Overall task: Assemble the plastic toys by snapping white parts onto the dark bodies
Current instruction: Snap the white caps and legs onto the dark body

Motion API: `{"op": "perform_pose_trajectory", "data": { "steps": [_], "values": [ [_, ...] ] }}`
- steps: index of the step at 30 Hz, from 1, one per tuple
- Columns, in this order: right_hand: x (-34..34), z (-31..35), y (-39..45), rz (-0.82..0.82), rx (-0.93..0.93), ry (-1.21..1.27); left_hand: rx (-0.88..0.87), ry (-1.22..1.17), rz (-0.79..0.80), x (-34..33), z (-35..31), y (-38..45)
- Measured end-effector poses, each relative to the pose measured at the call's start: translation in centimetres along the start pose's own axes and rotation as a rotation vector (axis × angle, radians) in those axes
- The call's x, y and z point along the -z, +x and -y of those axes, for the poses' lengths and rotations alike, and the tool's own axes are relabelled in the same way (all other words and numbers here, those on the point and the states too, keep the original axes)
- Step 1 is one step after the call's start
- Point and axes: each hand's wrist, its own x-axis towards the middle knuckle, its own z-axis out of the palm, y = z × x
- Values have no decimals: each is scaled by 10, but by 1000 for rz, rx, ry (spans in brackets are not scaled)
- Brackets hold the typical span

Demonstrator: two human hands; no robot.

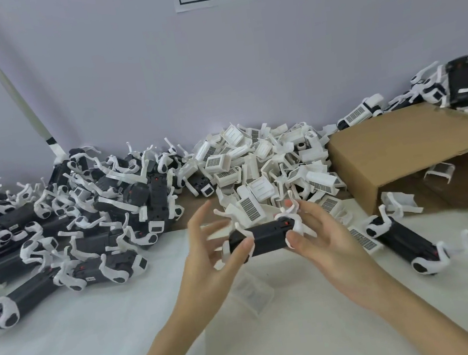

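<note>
**Dark body held at frame centre**

Held level above the table (pixel 310 333): dark body (pixel 268 234), oblong, white legs clipped on, red dot near right end. Pinched by left hand (pixel 205 260) thumb, fingers spread; gripped by right hand (pixel 324 240) fingers. Right of frame: tipped cardboard box (pixel 404 145), white parts (pixel 438 172) inside.

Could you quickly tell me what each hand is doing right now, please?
Left hand: holds one end of the dark toy body, thumb pressing on it.
Right hand: grips the other end.
</note>
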Motion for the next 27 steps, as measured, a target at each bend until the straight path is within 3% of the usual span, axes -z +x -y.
{"op": "perform_pose_trajectory", "data": {
  "steps": [7,11,13,15,17,19,23,27],
  "values": [
    [2,3,3,38,-36,58,17,-39,-70,-3,-7,-2],
    [-4,6,3,-19,-100,163,51,41,-55,-1,-10,-1],
    [-10,9,2,-69,-150,254,-98,265,19,9,-9,-3],
    [-10,14,1,-88,-227,245,-349,636,76,13,-9,-4],
    [-7,18,0,-61,-335,153,-503,787,31,10,-13,-3],
    [-5,19,-1,-60,-432,68,-590,772,16,4,-15,-3],
    [-5,16,-4,-68,-510,-135,-621,704,196,2,-14,-6],
    [-3,15,-4,-73,-421,-259,-439,492,76,2,-12,-7]
  ]
}}
